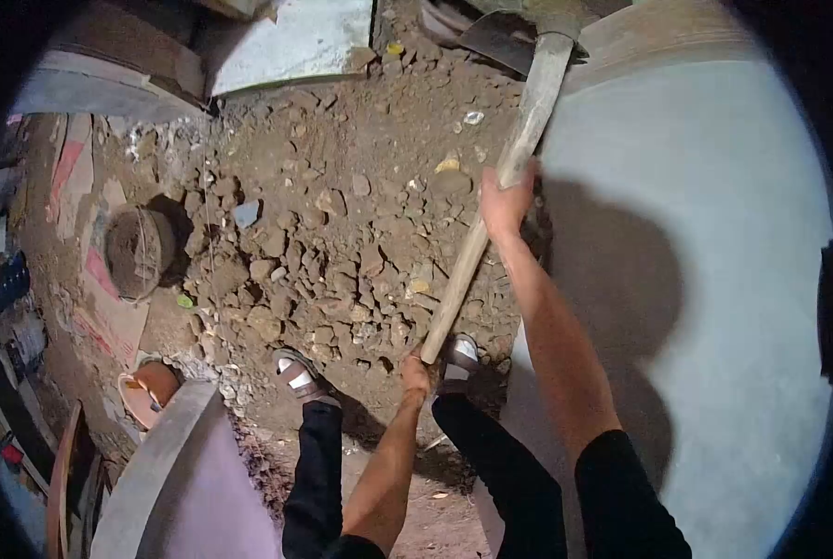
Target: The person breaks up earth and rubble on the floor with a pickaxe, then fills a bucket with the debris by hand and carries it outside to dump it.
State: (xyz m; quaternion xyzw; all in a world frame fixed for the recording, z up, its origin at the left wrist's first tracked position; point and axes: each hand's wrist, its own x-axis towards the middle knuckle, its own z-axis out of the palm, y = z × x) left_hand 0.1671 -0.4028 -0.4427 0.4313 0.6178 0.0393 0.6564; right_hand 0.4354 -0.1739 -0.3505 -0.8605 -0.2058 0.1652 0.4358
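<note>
A long wooden-handled hoe (472, 244) slants from near my feet up to its dark metal blade (502, 39) at the top of the view. My left hand (415, 371) is closed round the lower end of the handle, beside my right shoe. Farther up the handle, my right hand (507, 203) grips it. The blade is raised near the top of the wall, partly cut off by the frame edge. Beneath the handle lies loose soil with stones and rubble (342, 252).
A dirt-covered bucket (139, 253) stands at the left on flattened cardboard (123, 312). An orange-brown container (150, 391) sits below it, near a low wall (179, 456). A pale smooth wall (714, 233) runs along the right. A white board (295, 42) is at the top.
</note>
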